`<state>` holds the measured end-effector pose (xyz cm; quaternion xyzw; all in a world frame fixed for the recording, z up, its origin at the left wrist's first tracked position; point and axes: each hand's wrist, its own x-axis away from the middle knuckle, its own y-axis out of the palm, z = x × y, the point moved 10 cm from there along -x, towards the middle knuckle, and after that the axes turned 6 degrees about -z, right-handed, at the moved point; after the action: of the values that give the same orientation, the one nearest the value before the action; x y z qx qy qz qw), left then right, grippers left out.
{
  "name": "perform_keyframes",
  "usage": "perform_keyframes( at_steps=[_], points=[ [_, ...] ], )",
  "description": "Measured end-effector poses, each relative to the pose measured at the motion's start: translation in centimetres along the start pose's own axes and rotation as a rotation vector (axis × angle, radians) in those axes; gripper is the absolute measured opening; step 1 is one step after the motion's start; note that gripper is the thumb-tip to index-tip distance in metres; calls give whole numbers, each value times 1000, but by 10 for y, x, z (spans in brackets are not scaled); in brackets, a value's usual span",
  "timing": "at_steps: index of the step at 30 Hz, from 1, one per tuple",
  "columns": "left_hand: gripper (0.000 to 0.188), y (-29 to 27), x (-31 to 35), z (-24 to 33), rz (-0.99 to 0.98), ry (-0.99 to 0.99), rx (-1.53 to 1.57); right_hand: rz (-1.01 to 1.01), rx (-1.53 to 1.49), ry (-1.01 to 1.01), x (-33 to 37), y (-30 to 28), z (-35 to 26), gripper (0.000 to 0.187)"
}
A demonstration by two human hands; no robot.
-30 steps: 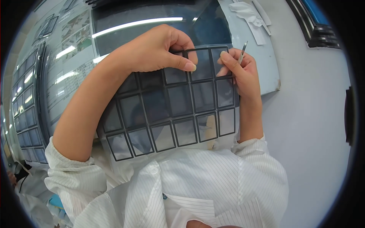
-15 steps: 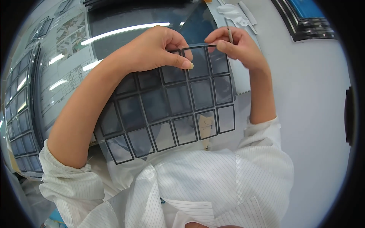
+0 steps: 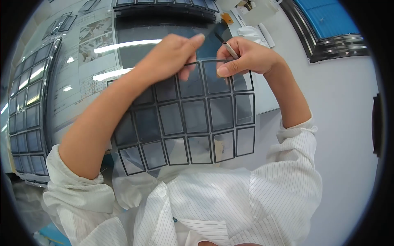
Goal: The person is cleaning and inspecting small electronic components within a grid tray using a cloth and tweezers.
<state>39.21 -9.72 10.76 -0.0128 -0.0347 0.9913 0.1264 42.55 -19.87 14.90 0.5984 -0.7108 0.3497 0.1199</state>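
A clear sheet with rows of black rectangular frames point(image 3: 197, 115) hangs tilted in front of my chest. My left hand point(image 3: 174, 53) is at its far edge, slightly blurred. Its thumb is lifted off, and its fingers reach behind the sheet. My right hand point(image 3: 250, 57) pinches the far edge near the right corner, thumb on the front face. The same hand holds a slim tool with a pale handle and dark tip point(image 3: 231, 50), which points up and to the left. Its exact kind cannot be made out.
A similar framed sheet point(image 3: 30, 110) lies at the left on a glass-topped table point(image 3: 69, 100) with papers under it. More framed sheets point(image 3: 164, 7) are stacked at the far side. Crumpled white film point(image 3: 251, 35) lies beyond my right hand. A blue panel with dark, ridged edges point(image 3: 328, 18) stands far right.
My left thumb has come off the sheet's front face and lifted. My right hand has shifted left along the edge, and its tool has swung to point up-left. The sheet's far edge has dropped toward me.
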Motion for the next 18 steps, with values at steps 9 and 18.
perform_keyframes(
  at_steps=[9, 18],
  points=[
    [57, 7, 7, -5, 180, -74, -375, -9, -200, -18, 5, 18, 9, 35],
    [58, 12, 10, 6, 246, -28, -556, -1, -135, -104, 9, 22, -6, 39]
  ],
)
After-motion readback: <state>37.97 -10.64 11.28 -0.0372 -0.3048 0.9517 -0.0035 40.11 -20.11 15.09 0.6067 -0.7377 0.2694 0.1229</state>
